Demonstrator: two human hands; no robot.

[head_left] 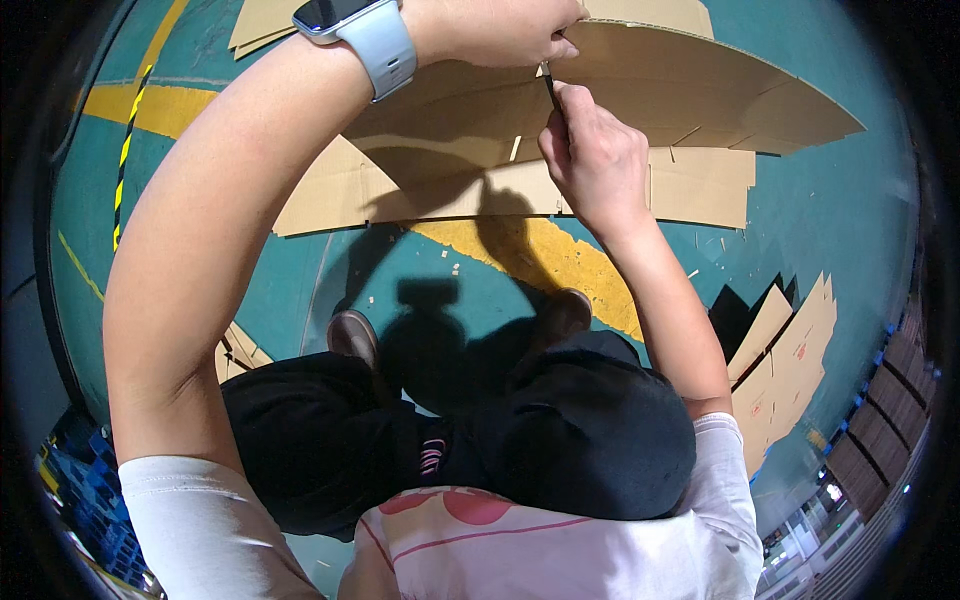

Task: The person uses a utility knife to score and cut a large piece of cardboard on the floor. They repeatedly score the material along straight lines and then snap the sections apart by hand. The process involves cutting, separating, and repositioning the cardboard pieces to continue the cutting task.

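A large brown cardboard sheet point(690, 90) stands tilted up in front of me, with narrow slits in its face. At its upper edge, my left hand point(500, 32) is closed, fingers curled over the cardboard and partly cut off by the picture's top. Just below it, my right hand point(600, 160) grips a slim dark utility knife point(550, 88) in a fist. The knife's pale metal tip points up at the sheet, close under my left fingers. Beneath the raised part, another flat stretch of cardboard point(705, 190) lies on the floor.
More cut cardboard pieces point(790, 360) lean at the right, and others point(240, 355) lie by my left knee. Small scraps dot the green floor point(420, 270), which carries yellow stripes. A black-and-yellow tape line point(125, 165) runs along the left. Blue crates point(95, 510) stand at lower left.
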